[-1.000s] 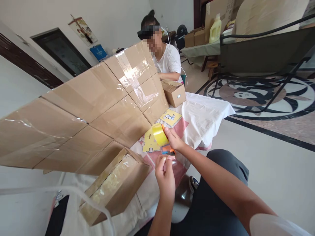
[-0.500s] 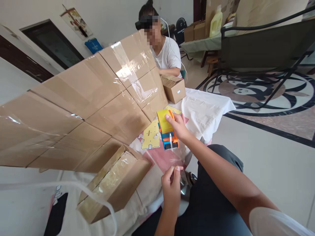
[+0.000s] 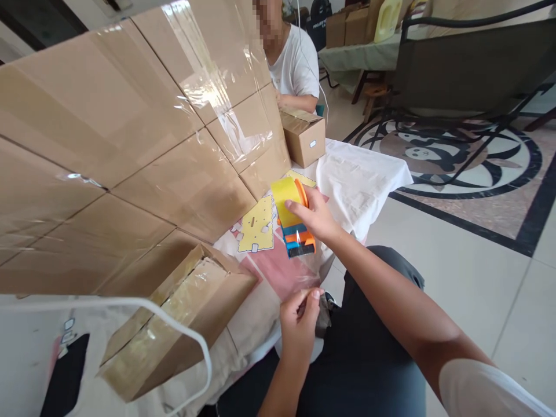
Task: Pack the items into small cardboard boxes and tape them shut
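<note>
Drawing clear tape (image 3: pixel 306 278) out of the yellow-and-orange tape dispenser (image 3: pixel 294 223), gripped whole in the right hand (image 3: pixel 320 217) above the tabletop (image 3: pixel 365 179); pinching the free end between left hand (image 3: pixel 299 324) fingers by the lap. Now spread wider apart than a second ago, lengthening the strip beside the open carton (image 3: pixel 174 330).

Home living room, used as a packing station; polished tile floor with panda medallion (image 3: pixel 434 153); dark sling chair (image 3: pixel 469 63); cloth-draped table (image 3: pixel 360 179); yellow jug (image 3: pixel 388 17) behind; taped cartons (image 3: pixel 130 133) stacked high.
</note>
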Demonstrator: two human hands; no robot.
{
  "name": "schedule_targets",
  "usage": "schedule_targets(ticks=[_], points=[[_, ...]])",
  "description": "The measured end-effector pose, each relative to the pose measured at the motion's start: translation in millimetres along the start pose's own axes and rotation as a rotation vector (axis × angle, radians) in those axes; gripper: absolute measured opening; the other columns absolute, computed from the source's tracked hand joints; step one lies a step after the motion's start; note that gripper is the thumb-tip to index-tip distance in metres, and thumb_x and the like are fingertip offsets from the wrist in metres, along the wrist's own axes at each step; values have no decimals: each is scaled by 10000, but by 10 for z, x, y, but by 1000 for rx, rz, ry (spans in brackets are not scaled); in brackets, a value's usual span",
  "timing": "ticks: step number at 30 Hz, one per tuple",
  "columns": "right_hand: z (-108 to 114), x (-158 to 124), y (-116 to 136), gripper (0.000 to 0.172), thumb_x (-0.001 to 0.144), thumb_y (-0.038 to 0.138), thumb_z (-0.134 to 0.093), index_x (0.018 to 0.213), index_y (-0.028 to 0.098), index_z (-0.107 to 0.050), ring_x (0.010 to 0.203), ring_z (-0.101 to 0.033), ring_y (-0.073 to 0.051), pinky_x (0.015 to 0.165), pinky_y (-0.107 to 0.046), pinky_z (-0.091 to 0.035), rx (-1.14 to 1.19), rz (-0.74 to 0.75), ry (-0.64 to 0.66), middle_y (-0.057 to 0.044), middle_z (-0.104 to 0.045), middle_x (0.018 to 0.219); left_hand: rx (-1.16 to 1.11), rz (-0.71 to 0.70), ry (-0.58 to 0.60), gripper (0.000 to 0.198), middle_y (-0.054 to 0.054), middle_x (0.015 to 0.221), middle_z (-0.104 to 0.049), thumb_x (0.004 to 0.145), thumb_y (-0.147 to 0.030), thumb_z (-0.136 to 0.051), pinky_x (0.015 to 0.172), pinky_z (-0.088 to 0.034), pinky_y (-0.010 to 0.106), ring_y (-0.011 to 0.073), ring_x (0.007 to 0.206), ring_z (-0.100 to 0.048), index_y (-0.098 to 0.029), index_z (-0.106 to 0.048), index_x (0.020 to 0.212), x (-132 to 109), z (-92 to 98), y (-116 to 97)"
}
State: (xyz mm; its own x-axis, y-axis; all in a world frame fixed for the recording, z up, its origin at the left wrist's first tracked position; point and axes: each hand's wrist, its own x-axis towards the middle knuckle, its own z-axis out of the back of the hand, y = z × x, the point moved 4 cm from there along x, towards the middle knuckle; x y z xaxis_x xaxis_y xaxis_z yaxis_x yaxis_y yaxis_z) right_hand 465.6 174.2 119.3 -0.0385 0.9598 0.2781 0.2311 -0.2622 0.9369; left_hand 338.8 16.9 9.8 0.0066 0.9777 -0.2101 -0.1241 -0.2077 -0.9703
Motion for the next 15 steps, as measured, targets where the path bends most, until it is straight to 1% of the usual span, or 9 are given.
schedule_targets(ticks=[4,6,8,10,15], points=[[-19,-27,44,338,797,495,-694,869,191,-564,693,-639,-169,563,-266,-522,45,-12,42,-23,-638,779,17,-48,-32,372,15,589,-555,897,-474,-612,614,-456,242,143,631,-533,-156,-806,886,55,-30,39],[-21,-31,49,321,813,491,-674,853,194,-559,678,-645,-177,553,-275,-527,75,-34,30,-20,-629,752,8,-47,-52,372,28,630,-601,896,-475,-619,622,-461,242,138,636,-535,-156,-808,886,84,-26,36],[-23,-30,46,310,824,487,-665,830,199,-552,662,-643,-177,563,-289,-539,114,-51,12,-14,-616,731,-14,-31,-75,379,27,638,-609,887,-486,-632,600,-446,236,125,614,-510,-152,-810,891,117,0,31],[-28,-25,41,312,825,488,-668,813,200,-549,651,-635,-172,574,-293,-545,143,-60,-2,-11,-606,724,-35,-14,-77,392,12,599,-570,874,-500,-647,562,-414,229,110,574,-464,-145,-810,898,155,32,28],[-49,-17,48,347,813,527,-675,820,201,-557,659,-623,-170,558,-289,-544,134,-83,-16,-17,-610,730,-78,16,-25,453,-31,512,-441,836,-554,-684,489,-335,216,82,501,-375,-121,-808,887,214,67,15]])
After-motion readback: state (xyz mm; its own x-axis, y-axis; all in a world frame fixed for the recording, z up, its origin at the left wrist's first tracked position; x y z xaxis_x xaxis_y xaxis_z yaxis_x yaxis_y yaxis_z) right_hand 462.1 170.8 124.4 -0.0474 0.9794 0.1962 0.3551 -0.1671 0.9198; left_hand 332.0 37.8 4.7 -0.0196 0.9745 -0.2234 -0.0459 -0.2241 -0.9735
